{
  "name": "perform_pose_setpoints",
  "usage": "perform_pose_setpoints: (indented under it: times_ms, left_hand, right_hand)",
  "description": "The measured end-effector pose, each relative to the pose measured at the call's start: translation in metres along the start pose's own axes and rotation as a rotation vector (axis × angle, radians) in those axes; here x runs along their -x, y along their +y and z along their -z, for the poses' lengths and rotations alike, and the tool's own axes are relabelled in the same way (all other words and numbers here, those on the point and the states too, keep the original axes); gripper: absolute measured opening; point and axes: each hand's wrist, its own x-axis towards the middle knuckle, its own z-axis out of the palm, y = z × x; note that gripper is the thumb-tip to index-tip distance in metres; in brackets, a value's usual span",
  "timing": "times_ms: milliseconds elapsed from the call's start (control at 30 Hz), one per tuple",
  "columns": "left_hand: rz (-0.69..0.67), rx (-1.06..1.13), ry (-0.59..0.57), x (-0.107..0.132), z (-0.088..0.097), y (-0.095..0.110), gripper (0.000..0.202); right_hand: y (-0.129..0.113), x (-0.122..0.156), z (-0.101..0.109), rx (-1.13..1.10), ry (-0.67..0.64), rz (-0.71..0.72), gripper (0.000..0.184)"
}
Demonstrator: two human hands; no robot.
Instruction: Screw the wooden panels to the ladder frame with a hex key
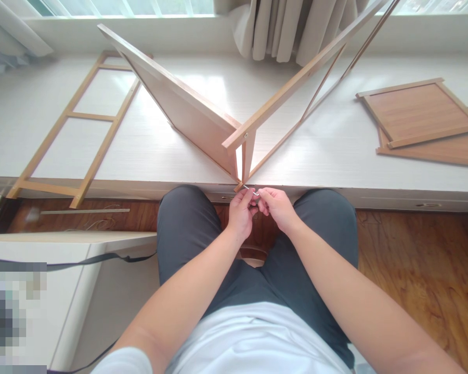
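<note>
Where the soft, creased white shirt [253, 337] ends, smooth dark trousers [191, 213] cover my legs, the parted knees against the front of the white ledge [210, 78], whose top has fine, streaky grain. Glossy brown floor [413, 270] with wavy figuring lies below the ledge. Just short of the ledge's front edge, my forearms converge, and my left hand [241, 212] and right hand [276, 205] nearly meet, fingers curled, each pinching a thin metal rod [251, 190] between thumb and fingertips. Its far end reaches a wooden corner at the ledge's edge; I cannot tell whether it is seated. From that corner a flat, bordered wooden panel [179, 109] and a slim-barred open frame [288, 94] stand over the ledge, splayed in a V. On the ledge's left lies a ladder-shaped frame [91, 116]; on its right, two overlapping wood-grained boards [421, 111]. Beyond the ledge hangs a pleated beige curtain [281, 31].
</note>
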Motion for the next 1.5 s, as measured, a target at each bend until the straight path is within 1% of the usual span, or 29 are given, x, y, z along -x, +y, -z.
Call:
perform_pose_setpoints:
  times_ms: [233, 500, 733, 1133, 1267, 1367, 1500]
  left_hand:
    - [0.003, -0.005, -0.008, -0.0005, 0.0007, -0.0011, 0.039]
    - [-0.005, -0.010, -0.007, -0.0006, 0.0012, -0.0015, 0.040]
    - [-0.005, -0.026, 0.010, 0.0014, 0.0001, 0.0001, 0.037]
    - [-0.013, -0.045, -0.015, 0.0013, 0.0019, -0.0023, 0.037]
    - [-0.019, -0.055, -0.040, 0.0033, 0.0009, -0.0041, 0.036]
    - [-0.020, -0.058, -0.048, 0.0044, 0.0005, -0.0057, 0.034]
    - [-0.021, -0.050, -0.026, 0.0026, 0.0021, -0.0065, 0.034]
  right_hand:
    - [-0.0021, 0.0013, 0.0013, -0.136, -0.072, -0.110, 0.041]
    - [-0.0014, 0.0009, 0.0028, -0.173, -0.073, -0.137, 0.043]
    - [-0.0010, 0.0010, 0.0032, -0.082, -0.010, -0.071, 0.048]
    - [0.0020, -0.0003, 0.0046, 0.014, 0.002, -0.065, 0.050]
    - [0.0019, -0.0003, 0.0039, 0.035, -0.009, -0.046, 0.051]
    - [0.0018, -0.0002, 0.0030, 0.049, 0.001, -0.022, 0.052]
    - [0.0022, -0.0001, 0.0028, 0.087, 0.039, 0.043, 0.052]
